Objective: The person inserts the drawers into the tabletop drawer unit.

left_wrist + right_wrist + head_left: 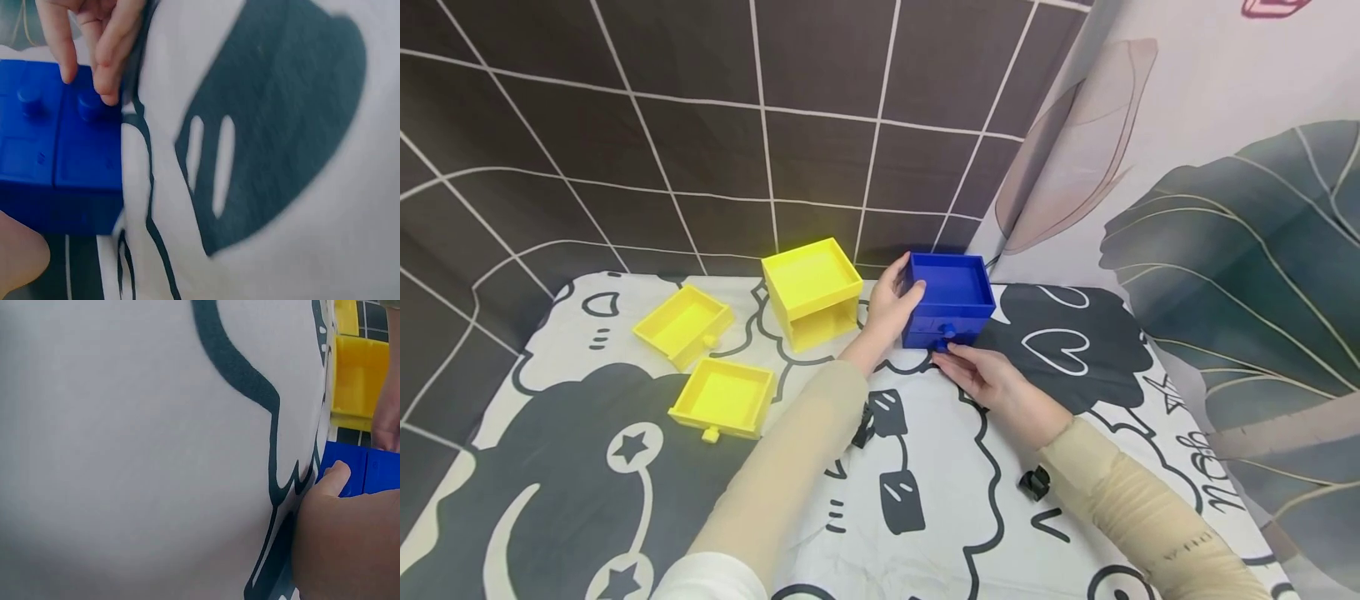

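A blue drawer box (pixel 951 296) stands at the back of the table, its top tray empty. My left hand (pixel 898 292) grips its left side, thumb over the top rim. My right hand (pixel 947 352) lies low in front of it, with its fingertips closed on the knob of the lower drawer (pixel 90 106). The upper drawer's knob (pixel 30 103) is free. Both drawers look pushed in. In the right wrist view my right hand's thumb (pixel 334 478) presses against the blue box (pixel 369 469).
A yellow box shell (pixel 812 292) stands left of the blue box. Two yellow drawers (pixel 683 323) (pixel 724 398) lie loose farther left. The patterned tablecloth (pixel 587 467) covers the table. A tiled wall runs behind it and a curtain (pixel 1225 250) hangs at the right.
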Motion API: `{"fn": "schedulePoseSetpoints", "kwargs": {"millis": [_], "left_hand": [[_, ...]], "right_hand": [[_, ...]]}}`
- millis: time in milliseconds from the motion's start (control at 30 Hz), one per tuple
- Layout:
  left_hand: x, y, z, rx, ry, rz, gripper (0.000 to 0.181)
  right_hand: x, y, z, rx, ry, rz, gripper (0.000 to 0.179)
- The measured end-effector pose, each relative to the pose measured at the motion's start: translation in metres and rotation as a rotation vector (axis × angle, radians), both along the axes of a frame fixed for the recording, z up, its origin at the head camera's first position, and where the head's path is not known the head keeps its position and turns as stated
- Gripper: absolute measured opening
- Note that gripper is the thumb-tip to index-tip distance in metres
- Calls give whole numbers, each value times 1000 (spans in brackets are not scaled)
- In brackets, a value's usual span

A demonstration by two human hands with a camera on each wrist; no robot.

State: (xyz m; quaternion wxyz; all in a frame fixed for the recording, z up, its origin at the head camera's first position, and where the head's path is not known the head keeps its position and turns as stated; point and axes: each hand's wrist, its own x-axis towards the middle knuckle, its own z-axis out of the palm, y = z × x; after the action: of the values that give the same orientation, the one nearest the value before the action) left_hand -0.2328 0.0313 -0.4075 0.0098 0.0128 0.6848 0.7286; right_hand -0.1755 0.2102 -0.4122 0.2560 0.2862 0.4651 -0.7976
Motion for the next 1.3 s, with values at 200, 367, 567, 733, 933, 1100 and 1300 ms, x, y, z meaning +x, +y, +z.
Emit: {"fn": "schedulePoseSetpoints", "kwargs": {"millis": [200,367,567,733,933,1100,1300], "left_hand": [[3,1,4,-4,-3,6,60],[6,-3,7,-31,16,-15,60],[12,-15,11,-42,56,-86,61],[21,-27,16,-81,103,-158,61],[35,-46,29,-137,173,-239,62],[46,-64,44,-168,193,-256,64],[61,-87,63,-217,212,-262,65]], "right_hand": [[9,10,4,-21,47,52,26],[13,12,11,-63,71,79,30],[18,9,23,-81,170,158,34],[21,6,40,-75,263,247,32],[19,-2,65,-17,383,349,26],[13,-11,82,25,499,409,34],[6,-31,95,204,615,422,53]]}}
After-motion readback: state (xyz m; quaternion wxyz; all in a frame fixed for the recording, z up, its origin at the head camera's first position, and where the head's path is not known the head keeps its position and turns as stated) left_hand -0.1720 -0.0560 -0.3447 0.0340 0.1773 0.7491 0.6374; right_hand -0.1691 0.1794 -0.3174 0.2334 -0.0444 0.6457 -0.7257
